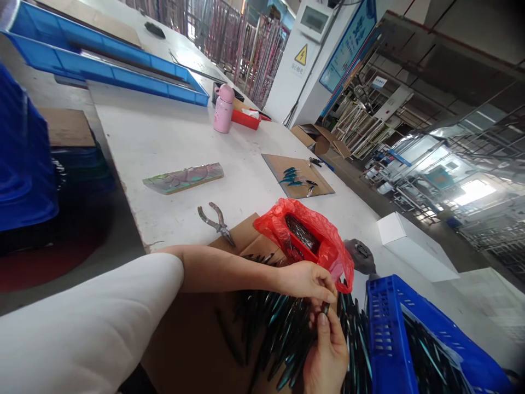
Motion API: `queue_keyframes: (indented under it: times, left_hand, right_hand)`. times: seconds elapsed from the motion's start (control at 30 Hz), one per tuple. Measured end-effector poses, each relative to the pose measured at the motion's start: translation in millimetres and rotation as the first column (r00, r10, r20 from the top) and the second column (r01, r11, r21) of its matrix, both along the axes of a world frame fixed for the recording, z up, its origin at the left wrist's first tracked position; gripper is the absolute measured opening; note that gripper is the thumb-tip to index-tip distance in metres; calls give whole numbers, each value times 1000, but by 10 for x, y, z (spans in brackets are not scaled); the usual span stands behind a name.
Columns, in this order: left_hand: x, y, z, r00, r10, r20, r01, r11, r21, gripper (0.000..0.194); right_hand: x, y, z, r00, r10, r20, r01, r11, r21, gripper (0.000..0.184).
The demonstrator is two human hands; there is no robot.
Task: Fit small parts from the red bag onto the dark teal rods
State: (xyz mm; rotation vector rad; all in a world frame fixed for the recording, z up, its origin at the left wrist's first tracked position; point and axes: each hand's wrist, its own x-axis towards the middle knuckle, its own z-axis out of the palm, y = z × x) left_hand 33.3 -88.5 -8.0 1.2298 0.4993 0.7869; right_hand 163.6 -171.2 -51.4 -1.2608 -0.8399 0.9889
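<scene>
My left hand [307, 280] reaches in from the left, its fingers pinched together. My right hand [329, 350] comes up from below and meets it fingertip to fingertip. Between them is the end of a small dark, shiny piece [325, 308], mostly covered by the fingers; it resembles the slim pieces underneath. A heap of slim dark and teal fish-shaped pieces [287, 328] lies below both hands on cardboard. Just beyond the left hand, a red plastic bag [332, 241] stands open around a bundle of thin dark metal pieces [302, 232].
Pliers [221, 225] lie on the white table [176, 139] near a patterned strip [184, 178]. Farther back are a pink bottle [223, 109] and a board [274, 164] with several teal pieces. A blue crate [389, 328] of similar pieces stands right, beside a white box [414, 246].
</scene>
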Motion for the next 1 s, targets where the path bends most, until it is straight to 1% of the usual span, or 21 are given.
queue_keyframes:
  times: [0.1, 0.2, 0.33, 0.47, 0.57, 0.63, 0.7, 0.77, 0.8, 0.83, 0.9, 0.97, 1.0]
  left_hand:
    - [3, -14, 10, 997, 32, 73, -31, 999, -15, 33]
    - [12, -13, -15, 996, 63, 58, -63, 998, -4, 36]
    - [20, -15, -50, 998, 46, 47, -46, 999, 7, 38]
    - [28, -52, -31, 996, 62, 65, -62, 998, -3, 35]
    - [46, -66, -27, 995, 68, 77, -65, 997, -52, 32]
    - [61, -55, -40, 996, 54, 76, -48, 995, -89, 29]
    - [70, -25, -55, 998, 40, 51, -35, 995, -96, 28]
    - [71, 18, -66, 998, 50, 24, -48, 995, -93, 26]
    - [67, 42, -68, 998, 64, 13, -62, 994, -91, 25]
    - [60, 66, -67, 997, 80, 2, -79, 993, -89, 24]
    - [30, 111, -53, 993, 111, -37, -113, 991, -73, 22]
    - [-31, 152, -15, 985, 143, -100, -146, 989, -17, 21]
    - [-75, 176, 14, 977, 158, -139, -156, 987, 25, 22]
  right_hand:
    - [-19, -8, 23, 999, -15, -29, 14, 1000, -20, 37]
    - [-18, -14, 15, 999, -11, -40, 10, 999, -35, 36]
    - [-25, -20, -9, 998, -26, -53, 24, 999, -45, 35]
    - [-94, -18, -7, 996, -38, -76, 37, 999, -23, 35]
    - [-112, -1, 7, 997, -37, -66, 36, 999, -20, 35]
    - [-43, 16, 13, 999, -33, -38, 31, 998, -48, 38]
    - [107, 33, 15, 998, -51, 24, 53, 994, -96, 46]
    - [310, 50, 17, 982, -92, 163, 116, 982, -148, 55]
    - [413, 59, 17, 954, -98, 282, 153, 971, -181, 57]
    - [506, 67, 15, 904, -81, 420, 187, 958, -217, 57]
    - [638, 81, -1, 755, 39, 655, 209, 932, -296, 54]
    - [683, 89, -34, 626, 179, 759, 176, 916, -361, 50]
    - [679, 89, -54, 585, 216, 782, 153, 917, -368, 48]
